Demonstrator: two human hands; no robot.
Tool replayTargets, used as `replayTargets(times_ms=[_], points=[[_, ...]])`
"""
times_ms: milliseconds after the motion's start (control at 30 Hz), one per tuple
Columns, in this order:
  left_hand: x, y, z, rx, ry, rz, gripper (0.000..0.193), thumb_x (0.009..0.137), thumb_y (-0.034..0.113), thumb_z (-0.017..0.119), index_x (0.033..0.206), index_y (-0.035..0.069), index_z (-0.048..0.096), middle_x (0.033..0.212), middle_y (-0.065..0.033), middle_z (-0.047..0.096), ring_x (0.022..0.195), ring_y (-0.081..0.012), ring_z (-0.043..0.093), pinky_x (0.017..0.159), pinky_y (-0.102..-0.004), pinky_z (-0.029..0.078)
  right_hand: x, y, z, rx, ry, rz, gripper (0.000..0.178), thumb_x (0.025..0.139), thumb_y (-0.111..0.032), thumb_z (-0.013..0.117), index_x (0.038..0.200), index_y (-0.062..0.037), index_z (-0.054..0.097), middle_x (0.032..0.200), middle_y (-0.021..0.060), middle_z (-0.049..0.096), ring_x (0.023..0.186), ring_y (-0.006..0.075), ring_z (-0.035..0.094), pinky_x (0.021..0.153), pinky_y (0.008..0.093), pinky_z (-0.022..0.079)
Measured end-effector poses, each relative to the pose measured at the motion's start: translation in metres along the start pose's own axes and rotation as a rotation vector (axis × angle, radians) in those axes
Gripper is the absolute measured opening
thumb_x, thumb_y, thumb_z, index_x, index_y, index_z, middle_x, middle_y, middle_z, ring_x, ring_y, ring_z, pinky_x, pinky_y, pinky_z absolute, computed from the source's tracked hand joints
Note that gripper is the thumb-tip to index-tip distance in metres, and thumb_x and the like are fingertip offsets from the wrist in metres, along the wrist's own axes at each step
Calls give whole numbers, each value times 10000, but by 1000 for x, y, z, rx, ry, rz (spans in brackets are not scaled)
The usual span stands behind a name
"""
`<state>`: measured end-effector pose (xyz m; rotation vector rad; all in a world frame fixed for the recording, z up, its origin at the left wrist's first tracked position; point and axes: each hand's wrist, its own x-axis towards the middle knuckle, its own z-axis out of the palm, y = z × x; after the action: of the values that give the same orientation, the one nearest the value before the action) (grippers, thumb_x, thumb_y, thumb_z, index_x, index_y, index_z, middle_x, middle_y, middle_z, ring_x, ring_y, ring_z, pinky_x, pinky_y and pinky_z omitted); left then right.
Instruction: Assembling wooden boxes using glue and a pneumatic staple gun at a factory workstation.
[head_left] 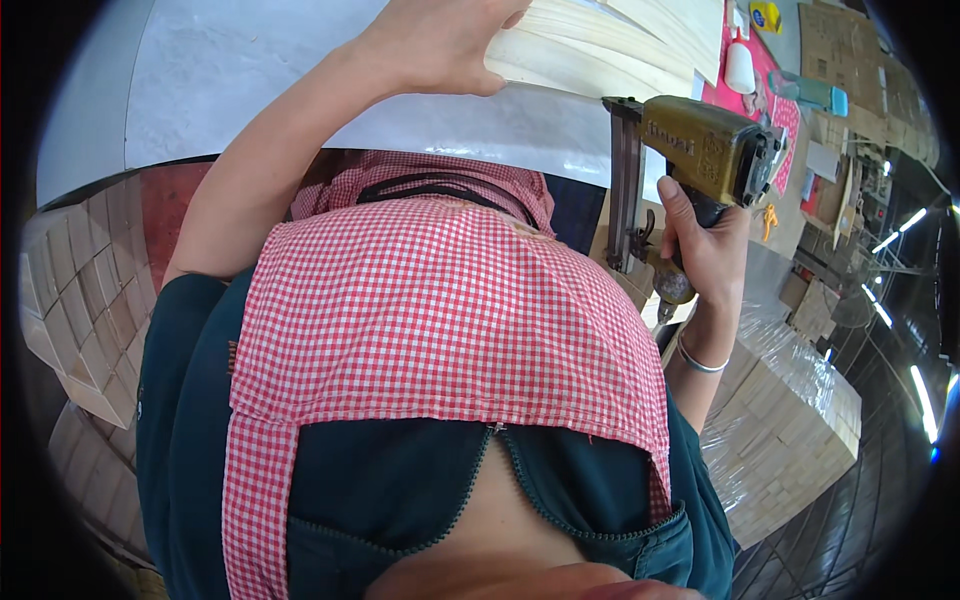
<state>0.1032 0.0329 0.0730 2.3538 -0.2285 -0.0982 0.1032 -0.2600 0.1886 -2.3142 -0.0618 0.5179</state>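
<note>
My right hand (pixel 708 245) is wrapped round the grip of a brass-coloured pneumatic nail gun (pixel 695 140). The gun is held at the table's near edge, its long magazine pointing toward my body. Pale thin wooden slats (pixel 590 50) lie side by side on the white tabletop (pixel 250 80), just left of the gun's head. At their left end is my left hand (pixel 440 40), thumb and finger spread apart against the slats. Its other fingers are cut off by the upper edge of the picture.
A white bottle (pixel 739 68) stands on a red cloth at the far right, near a clear container with a blue lid (pixel 838 101). Plastic-wrapped stacked wood (pixel 790 430) is at my right. More stacked wooden pieces (pixel 75 270) stand at my left. Orange-handled scissors (pixel 769 221) lie beyond the gun.
</note>
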Motion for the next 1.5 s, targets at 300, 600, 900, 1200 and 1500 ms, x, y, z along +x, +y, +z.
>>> replayTargets(times_ms=[300,600,900,1200,1500], points=[[-1,1,2,-43,-28,-83,423,650,274,797,941,74,564,1043,-132,567,1044,-318,517,987,-431,402,-1,1,8,95,14,17,175,911,-128,758,876,10,655,555,15,566,395,88,476,367,220,360],[1,-1,1,-85,-107,-131,468,653,275,794,994,64,552,1152,-164,553,1122,-343,504,1009,-448,403,-6,3,14,94,51,42,176,936,-145,732,947,6,643,548,20,557,393,91,470,364,217,358],[-19,-41,2,-355,-154,-73,573,680,277,797,1108,31,507,1363,-251,447,1239,-410,463,1055,-490,398,-14,-24,36,80,47,-69,191,929,-146,743,984,10,647,575,24,571,401,100,481,374,217,375],[-18,-48,11,-438,-82,38,586,694,263,786,1129,10,485,1387,-276,415,1232,-438,468,1041,-474,424,-14,-43,65,62,-138,-144,215,885,-106,784,1014,30,679,688,60,649,435,106,508,394,222,378],[-16,-54,19,-463,-10,92,587,684,252,779,1119,-6,481,1339,-281,461,1199,-431,501,1026,-462,444,-20,-54,74,27,-100,6,263,888,-116,785,1069,35,670,679,54,646,455,102,511,416,215,379]])
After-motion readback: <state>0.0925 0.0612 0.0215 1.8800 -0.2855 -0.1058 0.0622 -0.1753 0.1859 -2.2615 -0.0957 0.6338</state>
